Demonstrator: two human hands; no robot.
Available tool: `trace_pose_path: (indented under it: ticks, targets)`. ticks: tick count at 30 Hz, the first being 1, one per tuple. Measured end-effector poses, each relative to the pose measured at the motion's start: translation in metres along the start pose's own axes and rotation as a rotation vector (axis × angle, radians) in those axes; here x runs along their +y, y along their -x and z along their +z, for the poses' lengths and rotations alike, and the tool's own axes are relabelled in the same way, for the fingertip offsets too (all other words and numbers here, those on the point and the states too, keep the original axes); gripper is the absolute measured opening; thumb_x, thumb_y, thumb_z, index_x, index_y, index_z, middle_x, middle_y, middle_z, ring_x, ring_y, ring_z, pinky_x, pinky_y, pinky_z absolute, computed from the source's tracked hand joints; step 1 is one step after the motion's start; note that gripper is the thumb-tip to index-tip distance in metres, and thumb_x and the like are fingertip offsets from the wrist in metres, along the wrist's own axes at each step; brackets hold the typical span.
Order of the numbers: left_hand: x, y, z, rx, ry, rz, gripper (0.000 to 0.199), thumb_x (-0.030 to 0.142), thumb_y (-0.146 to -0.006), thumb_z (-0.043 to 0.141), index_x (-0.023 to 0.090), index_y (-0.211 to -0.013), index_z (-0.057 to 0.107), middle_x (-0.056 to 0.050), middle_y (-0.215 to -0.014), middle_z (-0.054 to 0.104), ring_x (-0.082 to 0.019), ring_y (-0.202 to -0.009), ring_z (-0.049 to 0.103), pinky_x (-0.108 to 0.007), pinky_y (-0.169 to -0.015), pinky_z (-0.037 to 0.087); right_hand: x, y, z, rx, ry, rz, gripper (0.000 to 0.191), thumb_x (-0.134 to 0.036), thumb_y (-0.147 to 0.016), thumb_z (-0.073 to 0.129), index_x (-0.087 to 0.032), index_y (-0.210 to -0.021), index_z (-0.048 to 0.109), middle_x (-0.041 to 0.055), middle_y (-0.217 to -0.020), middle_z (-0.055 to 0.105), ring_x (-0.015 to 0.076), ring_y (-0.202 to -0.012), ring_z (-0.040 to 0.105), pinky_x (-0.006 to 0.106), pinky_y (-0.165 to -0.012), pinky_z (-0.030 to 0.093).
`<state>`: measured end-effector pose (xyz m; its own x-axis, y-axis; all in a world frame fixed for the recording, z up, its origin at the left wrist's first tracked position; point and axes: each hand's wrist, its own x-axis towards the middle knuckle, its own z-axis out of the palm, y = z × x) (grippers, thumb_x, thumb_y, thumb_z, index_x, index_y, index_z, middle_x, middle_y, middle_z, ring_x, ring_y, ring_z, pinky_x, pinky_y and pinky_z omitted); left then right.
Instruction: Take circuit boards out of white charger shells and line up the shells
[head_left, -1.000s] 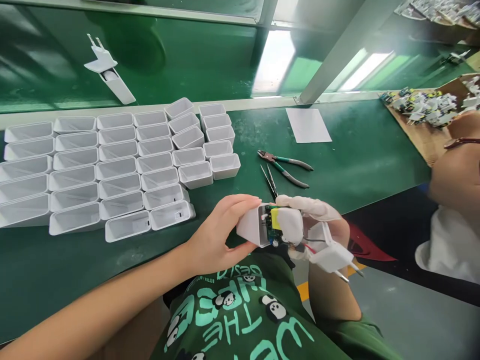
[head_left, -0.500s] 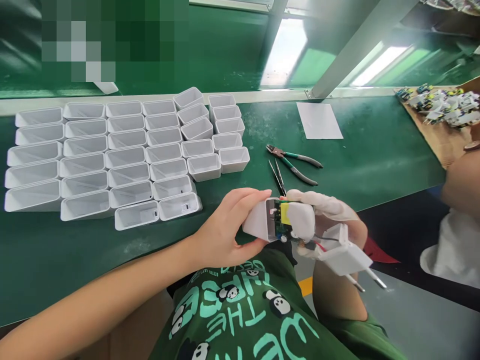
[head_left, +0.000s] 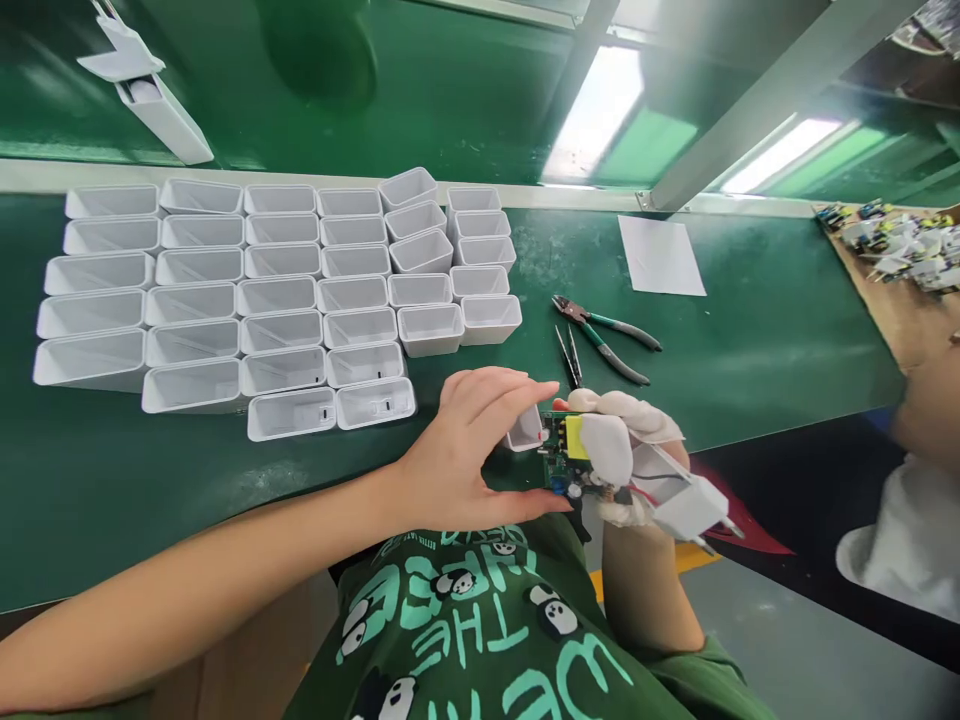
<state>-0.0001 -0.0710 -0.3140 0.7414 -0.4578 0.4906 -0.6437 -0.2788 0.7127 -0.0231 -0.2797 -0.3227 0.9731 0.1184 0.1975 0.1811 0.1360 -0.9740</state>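
My left hand [head_left: 457, 450] curves around a small white plastic case [head_left: 525, 430], mostly hidden in the palm, with its open end facing right. The thumb and index fingertip reach past that end to the edges of a green circuit board [head_left: 556, 450]. My right hand [head_left: 637, 415], in white finger covers or a glove, grips this board from behind. The board carries a yellow transformer and a white pad. Red and dark wires join it to a white plug housing [head_left: 686, 500] with two metal pins, hanging at the right hand's palm side.
Rows of open white cases [head_left: 277, 295] stand at the left on the green table [head_left: 585, 250]. Pliers [head_left: 607, 335], tweezers [head_left: 570, 355] and a sheet of white paper [head_left: 661, 255] lie beyond my hands. Several board assemblies [head_left: 907, 240] sit on cardboard at the far right, near another person's arm.
My left fingers have spread wider and now reach the board's edges. The case shows smaller, further back in the palm. The plug housing has tilted slightly, and the camera view has shifted.
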Motion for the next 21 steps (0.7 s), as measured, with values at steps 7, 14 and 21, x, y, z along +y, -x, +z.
trace_pose_path:
  ticks: [7, 14, 21]
  targets:
    - [0.002, -0.002, -0.002, 0.056, 0.075, 0.068, 0.054, 0.049, -0.081, 0.072, 0.019, -0.122, 0.054, -0.009, -0.109, 0.068, -0.027, -0.112, 0.061, -0.044, -0.099, 0.043, 0.002, -0.002, 0.005, -0.011, -0.016, -0.067, 0.063, -0.052, -0.064, 0.089, -0.033, -0.12, 0.068, 0.0064, -0.108, 0.071, 0.0323, -0.104, 0.069, 0.049, -0.086, 0.062]
    - [0.003, 0.0, -0.004, 0.041, 0.133, 0.037, 0.047, 0.042, -0.083, 0.072, 0.018, -0.119, 0.054, -0.009, -0.106, 0.067, -0.027, -0.111, 0.059, -0.044, -0.098, 0.043, 0.002, -0.002, 0.005, -0.037, 0.05, -0.099, 0.061, -0.054, -0.064, 0.088, -0.034, -0.118, 0.068, 0.0057, -0.106, 0.071, 0.0293, -0.097, 0.07, 0.042, -0.077, 0.064]
    - [-0.001, 0.003, 0.002, 0.034, -0.148, -0.117, 0.107, 0.066, -0.069, 0.078, 0.014, -0.147, 0.027, -0.018, -0.142, 0.047, -0.033, -0.134, 0.041, -0.047, -0.111, 0.03, 0.004, -0.007, -0.009, -0.012, 0.0, -0.143, 0.067, -0.046, -0.06, 0.092, -0.028, -0.12, 0.069, 0.0068, -0.111, 0.069, 0.0252, -0.105, 0.066, 0.039, -0.089, 0.061]
